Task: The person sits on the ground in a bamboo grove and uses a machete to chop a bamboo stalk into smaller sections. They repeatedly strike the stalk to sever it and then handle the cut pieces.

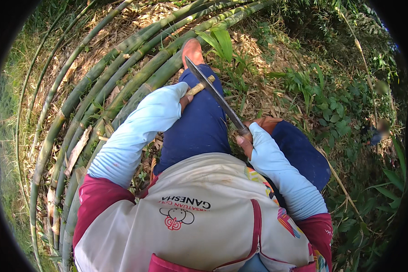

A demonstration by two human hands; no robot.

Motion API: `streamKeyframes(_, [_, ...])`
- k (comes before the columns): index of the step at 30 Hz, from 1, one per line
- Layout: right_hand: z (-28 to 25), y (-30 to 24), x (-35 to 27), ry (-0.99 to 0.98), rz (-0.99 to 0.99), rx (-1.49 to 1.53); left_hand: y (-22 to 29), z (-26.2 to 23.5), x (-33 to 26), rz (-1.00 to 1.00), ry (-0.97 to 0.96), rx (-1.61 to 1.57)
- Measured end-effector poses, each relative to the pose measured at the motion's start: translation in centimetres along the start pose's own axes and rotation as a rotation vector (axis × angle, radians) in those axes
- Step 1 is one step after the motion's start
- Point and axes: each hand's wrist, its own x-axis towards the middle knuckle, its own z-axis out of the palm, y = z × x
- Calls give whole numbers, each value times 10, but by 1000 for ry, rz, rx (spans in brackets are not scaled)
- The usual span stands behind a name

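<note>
- The right hand [245, 141] is closed around the handle of a long, dark-bladed steel machete [215, 94]; only the thumb and the edge of the palm show beyond the pale blue sleeve cuff, and the fingers wrap out of sight under the grip.
- The machete runs up and to the left from that hand, its blade crossing over the left thigh in dark blue trousers [199, 127], with the pointed tip ending just below the orange-brown shoe [192, 51].
- The left hand [184, 101] grips a short, pale tan piece of bamboo stick [201, 86]; the fingers are mostly hidden by the light blue sleeve, so only a closed hold is plain, not how each finger lies.
- The stick pokes up and right out of the left hand and meets the machete blade about a third of the way down from the tip, touching its edge.
- A bundle of long green bamboo poles [122, 81] lies on the ground just to the left of the left leg, curving from the top of the view down to the lower left.
- Dry straw-coloured leaf litter [258, 90] and low green plants [322, 104] cover the ground to the right.
</note>
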Motion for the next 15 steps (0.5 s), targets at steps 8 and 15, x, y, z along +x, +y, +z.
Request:
streamKeyframes(8, [-3,0,5,-25,11,-5,-18,-3,-1,-209,-254,-300])
streamKeyframes(15, [-2,11,15,-56,46,49,-19,13,5,-179,-180,-210])
